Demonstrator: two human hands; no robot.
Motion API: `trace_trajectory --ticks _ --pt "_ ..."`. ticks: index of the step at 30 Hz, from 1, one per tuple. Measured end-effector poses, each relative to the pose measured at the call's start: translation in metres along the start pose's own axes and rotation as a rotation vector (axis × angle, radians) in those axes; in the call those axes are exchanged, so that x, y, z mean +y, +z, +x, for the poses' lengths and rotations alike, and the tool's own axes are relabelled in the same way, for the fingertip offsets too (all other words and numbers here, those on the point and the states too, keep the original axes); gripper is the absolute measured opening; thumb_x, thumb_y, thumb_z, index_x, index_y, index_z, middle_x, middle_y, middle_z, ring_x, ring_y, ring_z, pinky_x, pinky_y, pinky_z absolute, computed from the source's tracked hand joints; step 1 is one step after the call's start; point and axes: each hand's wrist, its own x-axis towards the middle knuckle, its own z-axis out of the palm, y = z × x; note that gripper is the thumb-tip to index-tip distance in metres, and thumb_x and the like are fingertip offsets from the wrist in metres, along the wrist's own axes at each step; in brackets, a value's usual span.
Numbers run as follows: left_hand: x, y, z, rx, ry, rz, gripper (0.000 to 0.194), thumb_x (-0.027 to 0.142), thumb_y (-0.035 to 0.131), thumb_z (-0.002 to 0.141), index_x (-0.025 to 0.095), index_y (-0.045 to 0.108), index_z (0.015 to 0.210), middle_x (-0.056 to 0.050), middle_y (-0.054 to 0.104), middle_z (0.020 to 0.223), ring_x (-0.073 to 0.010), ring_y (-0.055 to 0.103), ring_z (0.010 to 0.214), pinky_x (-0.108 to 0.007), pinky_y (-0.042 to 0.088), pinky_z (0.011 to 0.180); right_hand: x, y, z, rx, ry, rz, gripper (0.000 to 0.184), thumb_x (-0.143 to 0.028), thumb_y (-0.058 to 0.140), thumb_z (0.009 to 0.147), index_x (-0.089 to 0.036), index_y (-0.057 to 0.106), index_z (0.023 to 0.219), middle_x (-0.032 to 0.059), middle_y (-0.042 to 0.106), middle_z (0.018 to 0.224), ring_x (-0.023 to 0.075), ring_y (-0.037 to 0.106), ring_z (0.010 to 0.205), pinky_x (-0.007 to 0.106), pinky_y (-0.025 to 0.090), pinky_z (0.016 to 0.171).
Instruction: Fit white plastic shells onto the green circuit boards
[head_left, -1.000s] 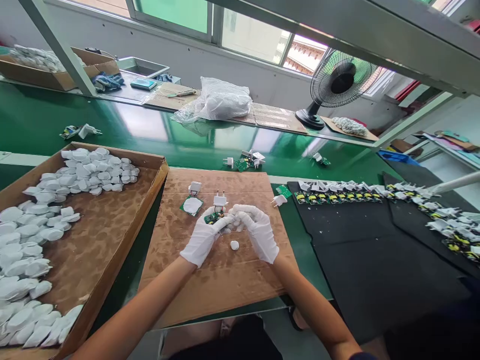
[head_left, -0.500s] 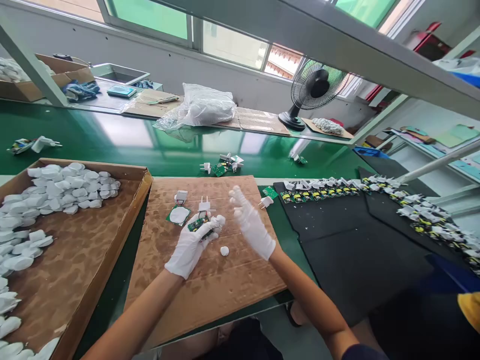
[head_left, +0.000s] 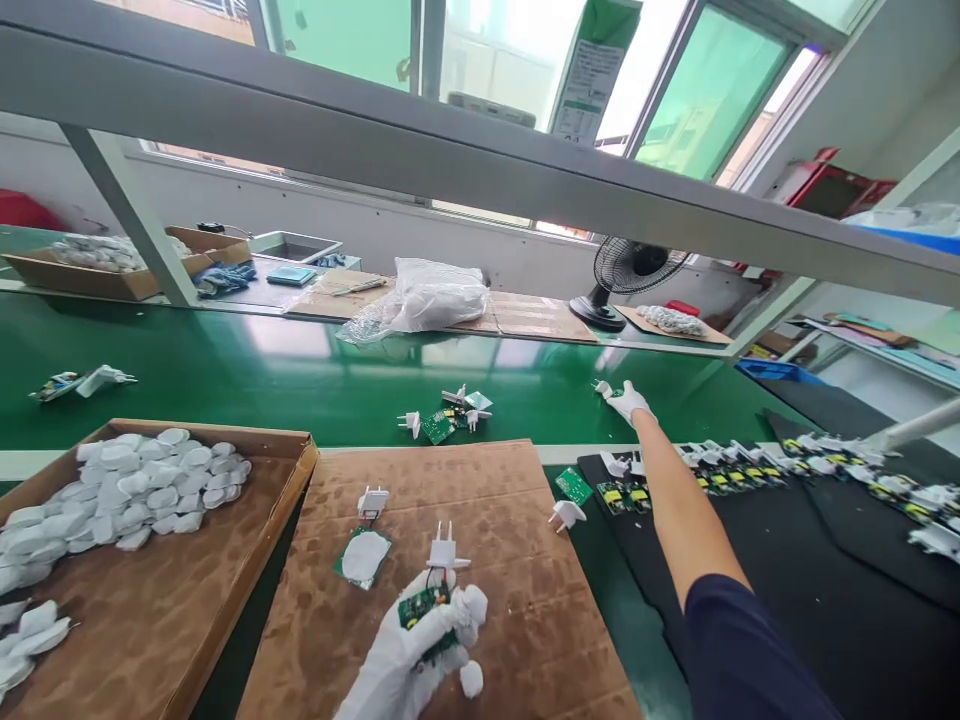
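We clench a small green circuit board (head_left: 420, 606) in our gloved left hand (head_left: 409, 650), low over a cardboard sheet (head_left: 480, 480). A white two-pin plug (head_left: 444, 552) stands just above the board, pins up, and seems to be held with it. A white moulded cap (head_left: 471, 679) lies just below the hand. Our gloved right hand (head_left: 628, 402) is stretched far forward across the green table (head_left: 247, 390), its fingers at a small plug-and-board piece (head_left: 604, 390); we cannot tell whether they grasp it.

The step in hand looks like fitting board and plug together, and the next move seems to call for bringing the right hand back to the work. Nearby on the sheet lies a green board with a white disc (head_left: 362, 557). To our left, a cardboard tray (head_left: 300, 470) carries a heap of white shells (head_left: 142, 490). To our right, a black mat (head_left: 780, 620) carries rows of boards and plugs (head_left: 720, 475).
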Motion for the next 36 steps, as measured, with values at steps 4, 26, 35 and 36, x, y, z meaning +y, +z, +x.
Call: trace_trajectory --ticks 4,26,35,36 --pt "0.000 0.006 0.002 0.005 0.007 0.014 0.029 0.024 0.073 0.065 0.017 0.056 0.089 -0.007 0.061 0.081 -0.0126 0.053 0.065 -0.024 0.041 0.052 -0.023 0.042 0.008 -0.175 -0.032 -0.043 0.027 -0.031 0.051 0.088 -0.015 0.055 0.110 0.0084 0.054 0.115 0.0193 0.055 0.101 0.040 0.046 0.086" --pt "0.006 -0.012 -0.001 -0.017 0.275 0.236 0.027 0.027 0.071 0.065 0.019 0.058 0.087 -0.001 0.061 0.081 -0.0107 0.054 0.067 -0.022 0.045 0.059 -0.173 -0.010 -0.313 -0.510 -0.850 0.417 0.050 -0.016 0.062 0.077 -0.023 0.050 0.126 0.0044 0.063 0.094 0.0150 0.060 0.082 0.026 0.047 0.074" --pt "-0.001 -0.015 0.003 -0.075 0.238 0.309 0.033 0.035 0.073 0.062 0.016 0.059 0.084 -0.002 0.061 0.077 -0.0121 0.054 0.065 -0.023 0.045 0.058 -0.146 0.004 -0.310 -0.320 -0.905 0.313 0.036 -0.051 0.060 0.076 -0.020 0.067 0.095 0.0026 0.066 0.067 0.0136 0.059 0.059 0.023 0.039 0.054" --pt "0.001 -0.014 0.001 -0.106 0.152 0.238 0.034 0.041 0.069 0.066 0.016 0.059 0.087 -0.004 0.062 0.078 -0.0146 0.056 0.066 -0.026 0.046 0.060 -0.143 0.001 -0.309 -0.271 -0.859 0.375 0.036 -0.051 0.058 0.078 -0.020 0.068 0.095 0.0024 0.065 0.065 0.0132 0.058 0.058 0.023 0.039 0.054"
